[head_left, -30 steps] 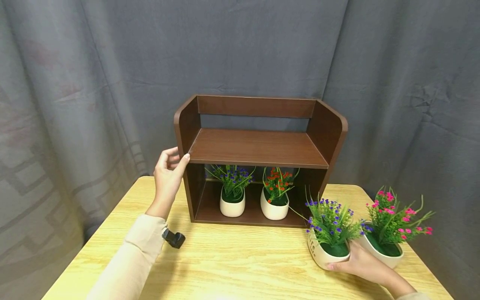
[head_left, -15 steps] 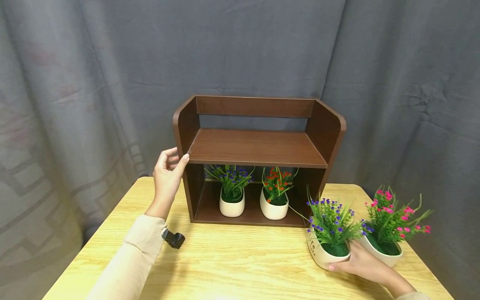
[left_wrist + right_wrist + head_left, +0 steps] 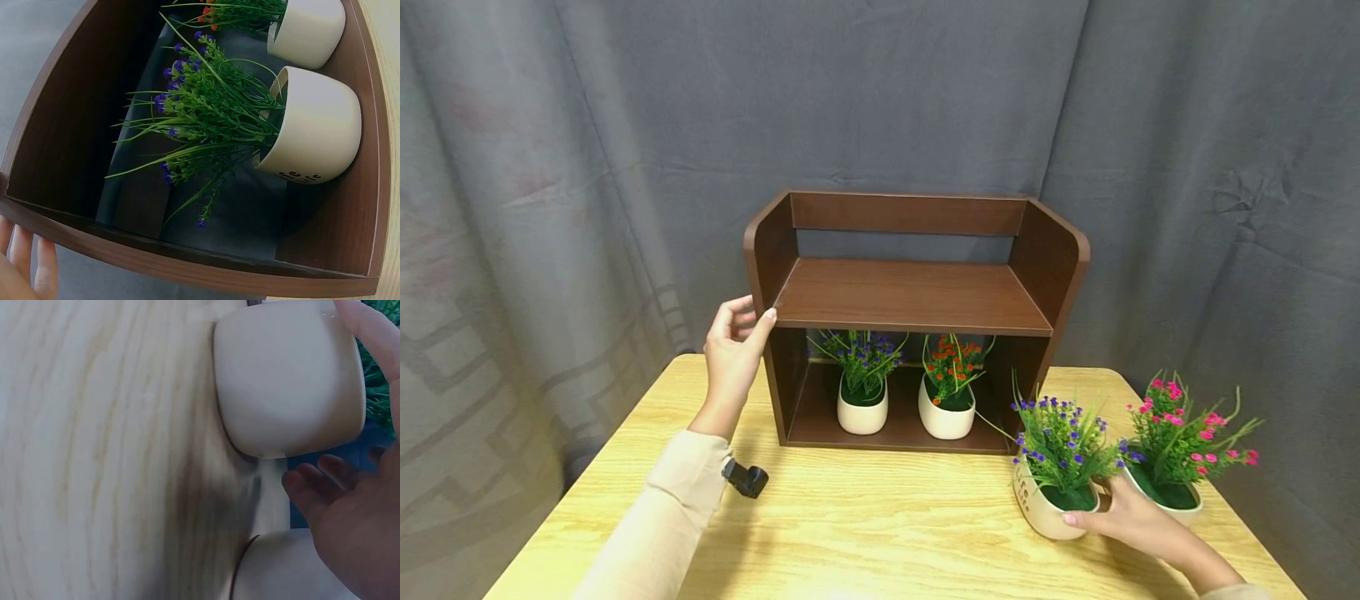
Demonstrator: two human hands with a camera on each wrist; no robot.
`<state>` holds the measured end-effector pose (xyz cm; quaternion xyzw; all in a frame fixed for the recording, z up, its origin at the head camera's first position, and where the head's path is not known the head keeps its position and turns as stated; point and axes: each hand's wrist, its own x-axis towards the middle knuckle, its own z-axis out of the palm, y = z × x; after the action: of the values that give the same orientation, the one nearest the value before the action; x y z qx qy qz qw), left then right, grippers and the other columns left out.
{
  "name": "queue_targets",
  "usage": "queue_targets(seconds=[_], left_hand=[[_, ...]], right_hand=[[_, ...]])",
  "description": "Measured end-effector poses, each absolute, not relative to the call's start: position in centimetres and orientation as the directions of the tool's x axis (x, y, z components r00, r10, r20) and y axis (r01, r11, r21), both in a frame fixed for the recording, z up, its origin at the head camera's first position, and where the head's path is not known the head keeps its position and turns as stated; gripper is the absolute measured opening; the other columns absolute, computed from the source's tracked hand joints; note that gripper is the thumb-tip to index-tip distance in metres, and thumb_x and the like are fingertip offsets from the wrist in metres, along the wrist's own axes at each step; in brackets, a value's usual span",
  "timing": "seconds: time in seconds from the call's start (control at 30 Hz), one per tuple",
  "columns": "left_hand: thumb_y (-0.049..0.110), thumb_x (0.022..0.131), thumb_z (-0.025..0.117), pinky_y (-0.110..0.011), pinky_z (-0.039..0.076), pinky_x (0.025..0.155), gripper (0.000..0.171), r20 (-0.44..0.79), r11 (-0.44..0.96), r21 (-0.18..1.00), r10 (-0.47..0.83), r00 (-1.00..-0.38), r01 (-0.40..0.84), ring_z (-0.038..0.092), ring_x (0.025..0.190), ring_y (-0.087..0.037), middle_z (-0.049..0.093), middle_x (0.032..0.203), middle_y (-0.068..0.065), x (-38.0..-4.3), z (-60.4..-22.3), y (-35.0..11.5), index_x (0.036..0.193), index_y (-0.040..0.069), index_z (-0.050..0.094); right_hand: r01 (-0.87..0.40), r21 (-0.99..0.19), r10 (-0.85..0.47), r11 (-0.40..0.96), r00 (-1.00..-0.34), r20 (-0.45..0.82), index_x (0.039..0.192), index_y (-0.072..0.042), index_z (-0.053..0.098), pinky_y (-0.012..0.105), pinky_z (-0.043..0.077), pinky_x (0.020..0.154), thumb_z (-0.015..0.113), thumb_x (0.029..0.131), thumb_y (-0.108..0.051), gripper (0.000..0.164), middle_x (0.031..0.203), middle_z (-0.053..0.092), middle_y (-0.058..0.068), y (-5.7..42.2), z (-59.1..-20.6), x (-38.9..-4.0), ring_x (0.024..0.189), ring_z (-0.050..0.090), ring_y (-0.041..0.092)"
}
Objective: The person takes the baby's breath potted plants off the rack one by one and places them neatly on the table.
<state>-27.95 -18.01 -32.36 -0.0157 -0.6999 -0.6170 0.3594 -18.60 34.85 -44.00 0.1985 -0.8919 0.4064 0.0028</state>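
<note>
My left hand holds the left side panel of a dark brown two-tier wooden shelf, thumb at the front edge and fingers behind. To the right of the shelf, a cream pot of artificial purple flowers stands on the table. My right hand is beside this pot, thumb at its rim. In the right wrist view, the fingers are spread, with a gap between them and the pot wall. A pot of pink flowers stands just behind that hand, partly covered by it.
On the lower tier sit a purple-flowered pot at left and an orange-flowered pot at right. The upper tier is bare. Light wood table extends in front, and a grey curtain hangs behind.
The right hand has loosened from the purple-flowered pot and shifted slightly right, its fingers coming away. The left hand keeps its hold on the shelf.
</note>
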Motion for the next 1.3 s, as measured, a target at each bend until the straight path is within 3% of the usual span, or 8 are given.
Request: queue_targets(seconds=[0.1, 0.23, 0.5, 0.63, 0.73, 0.9, 1.13, 1.3], left_hand=[[0.019, 0.091, 0.075, -0.02, 0.047, 0.07, 0.037, 0.53, 0.234, 0.847, -0.419, -0.737, 0.477, 0.057, 0.081, -0.012, 0.062, 0.1, -0.001, -27.9, -32.4, -17.9, 0.124, 0.006, 0.065], [0.021, 0.09, 0.076, -0.02, 0.048, 0.07, 0.038, 0.535, 0.225, 0.844, -0.416, -0.735, 0.487, 0.057, 0.082, -0.014, 0.062, 0.1, -0.001, -27.8, -32.3, -17.9, 0.123, 0.007, 0.066], [0.017, 0.091, 0.075, -0.019, 0.047, 0.07, 0.037, 0.522, 0.223, 0.852, -0.421, -0.742, 0.473, 0.056, 0.081, -0.012, 0.061, 0.099, 0.0, -27.6, -32.2, -17.8, 0.125, 0.004, 0.064], [0.014, 0.092, 0.074, -0.019, 0.047, 0.069, 0.037, 0.514, 0.224, 0.857, -0.424, -0.746, 0.463, 0.056, 0.081, -0.012, 0.061, 0.098, 0.0, -27.4, -32.0, -17.6, 0.125, 0.002, 0.063], [0.017, 0.091, 0.075, -0.019, 0.047, 0.069, 0.037, 0.52, 0.229, 0.853, -0.423, -0.742, 0.468, 0.057, 0.081, -0.012, 0.061, 0.098, 0.0, -27.5, -32.1, -17.7, 0.124, 0.004, 0.064], [0.017, 0.091, 0.074, -0.019, 0.047, 0.07, 0.037, 0.521, 0.233, 0.853, -0.421, -0.742, 0.467, 0.056, 0.082, -0.012, 0.062, 0.101, -0.002, -27.3, -32.0, -17.7, 0.125, 0.004, 0.064], [0.012, 0.092, 0.071, -0.017, 0.047, 0.07, 0.037, 0.531, 0.245, 0.847, -0.408, -0.743, 0.471, 0.056, 0.081, -0.01, 0.062, 0.1, -0.006, -24.8, -29.9, -16.5, 0.124, -0.004, 0.062], [0.012, 0.092, 0.071, -0.019, 0.047, 0.071, 0.037, 0.519, 0.239, 0.855, -0.412, -0.749, 0.461, 0.055, 0.082, -0.012, 0.062, 0.101, -0.007, -24.6, -29.7, -16.4, 0.124, -0.003, 0.062]], right_hand=[[-0.217, -0.738, -0.294, 0.639, -0.956, 0.026, 0.088, 0.003, 0.044, 0.023, 0.037, 0.054, 0.077, 0.088, -0.02, 0.04, 0.071, 0.036, -0.003, 35.0, -43.1, -18.6, 0.063, 0.038, 0.005], [-0.135, -0.682, -0.227, 0.719, -0.973, -0.047, 0.118, 0.022, 0.042, 0.042, 0.055, 0.077, 0.076, 0.09, -0.03, 0.068, 0.097, 0.063, 0.029, 35.2, -42.1, -18.4, 0.093, 0.065, 0.036], [-0.175, -0.679, -0.183, 0.713, -0.981, 0.061, 0.154, 0.008, -0.007, 0.067, 0.044, 0.092, 0.077, 0.09, -0.024, 0.11, 0.145, 0.017, 0.051, 35.3, -40.8, -18.5, 0.12, 0.039, 0.068], [-0.29, -0.664, -0.185, 0.689, -0.956, 0.227, 0.16, -0.006, -0.002, 0.028, 0.05, 0.087, 0.08, 0.085, -0.013, 0.112, 0.149, 0.022, 0.041, 35.3, -40.4, -18.7, 0.118, 0.046, 0.061], [-0.361, -0.649, -0.182, 0.67, -0.927, 0.329, 0.161, -0.008, 0.004, 0.008, 0.039, 0.079, 0.081, 0.084, -0.008, 0.109, 0.148, 0.038, 0.026, 35.3, -40.0, -19.0, 0.123, 0.05, 0.024], [-0.447, -0.637, -0.196, 0.628, -0.883, 0.426, 0.161, -0.01, 0.007, 0.011, 0.038, 0.08, 0.077, 0.085, -0.002, 0.103, 0.142, 0.041, -0.013, 35.2, -39.0, -19.7, 0.114, 0.042, -0.015], [-0.433, -0.652, -0.198, 0.623, -0.893, 0.403, 0.162, -0.019, 0.004, 0.012, 0.037, 0.084, 0.067, 0.097, -0.009, 0.091, 0.149, 0.036, 0.03, 34.6, -36.7, -19.8, 0.124, 0.042, 0.006], [-0.495, -0.653, -0.208, 0.573, -0.859, 0.469, 0.16, -0.012, 0.018, 0.003, 0.03, 0.092, 0.063, 0.099, -0.006, 0.076, 0.144, 0.039, 0.028, 33.7, -35.6, -20.3, 0.128, 0.038, -0.003]])
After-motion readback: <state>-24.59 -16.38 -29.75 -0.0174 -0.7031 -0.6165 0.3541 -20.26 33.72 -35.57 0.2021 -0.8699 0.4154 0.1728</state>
